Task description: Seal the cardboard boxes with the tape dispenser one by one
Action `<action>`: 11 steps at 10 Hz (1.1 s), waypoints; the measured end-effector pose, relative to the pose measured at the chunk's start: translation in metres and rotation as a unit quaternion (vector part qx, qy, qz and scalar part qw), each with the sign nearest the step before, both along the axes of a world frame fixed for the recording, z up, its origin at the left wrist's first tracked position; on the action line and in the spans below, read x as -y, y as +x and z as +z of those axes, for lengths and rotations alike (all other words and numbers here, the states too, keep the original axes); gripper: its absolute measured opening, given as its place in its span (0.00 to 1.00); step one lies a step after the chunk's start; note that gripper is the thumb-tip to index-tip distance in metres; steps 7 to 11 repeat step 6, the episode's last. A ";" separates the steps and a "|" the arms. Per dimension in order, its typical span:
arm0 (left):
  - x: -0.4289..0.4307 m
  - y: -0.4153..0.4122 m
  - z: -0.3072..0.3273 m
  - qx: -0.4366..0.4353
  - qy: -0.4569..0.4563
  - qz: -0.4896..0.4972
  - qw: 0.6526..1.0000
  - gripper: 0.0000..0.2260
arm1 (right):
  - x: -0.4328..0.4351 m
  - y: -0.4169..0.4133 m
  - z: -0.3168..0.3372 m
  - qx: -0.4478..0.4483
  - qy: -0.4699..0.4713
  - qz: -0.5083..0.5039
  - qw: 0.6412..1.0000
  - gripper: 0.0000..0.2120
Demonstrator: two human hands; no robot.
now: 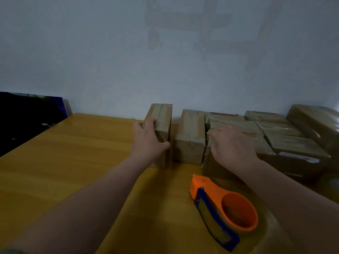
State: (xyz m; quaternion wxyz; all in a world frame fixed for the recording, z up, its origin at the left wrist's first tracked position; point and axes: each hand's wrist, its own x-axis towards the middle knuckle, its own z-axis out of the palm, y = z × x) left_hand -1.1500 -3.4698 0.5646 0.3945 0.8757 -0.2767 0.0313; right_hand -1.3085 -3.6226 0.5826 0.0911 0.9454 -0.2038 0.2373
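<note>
Yellow wooden surface (77, 162) under everything. Nearest you, the orange-and-blue plastic tape dispenser (223, 208) lies on its side, untouched. Your left hand (148, 142) grips the narrow upright cardboard box (162, 121). Your right hand (231, 145) curls its fingers over the left edge of the low taped cardboard box (212, 167). More stacked taped boxes (286, 138) sit farther right, against the pale grey wall (91, 61).

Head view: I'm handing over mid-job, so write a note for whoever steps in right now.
Left hand grips the left box, which stands apart from the row.
Right hand lies on the front box, fingers curled over its left edge.
Tape dispenser lies untouched on the table.
Done: boxes at the right look taped.
Left: the left box's seam seems untaped; tape it, then check the others.
</note>
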 end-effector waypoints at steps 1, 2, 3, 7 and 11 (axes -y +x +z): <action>0.023 0.016 0.001 -0.005 -0.003 -0.020 1.000 0.34 | 0.009 0.012 -0.001 0.000 0.003 0.008 1.000 0.12; 0.040 0.024 0.004 -0.006 -0.001 -0.028 1.000 0.34 | 0.015 0.025 0.000 -0.014 0.008 0.006 1.000 0.14; 0.052 0.032 0.003 -0.003 -0.008 -0.034 0.999 0.34 | 0.019 0.033 0.003 -0.021 0.008 0.001 1.000 0.14; 0.051 0.044 0.009 0.003 0.079 -0.063 0.995 0.37 | 0.022 0.031 0.008 -0.069 0.047 -0.043 0.996 0.15; 0.051 0.044 0.009 0.003 0.079 -0.063 0.995 0.37 | 0.022 0.031 0.008 -0.069 0.047 -0.043 0.996 0.15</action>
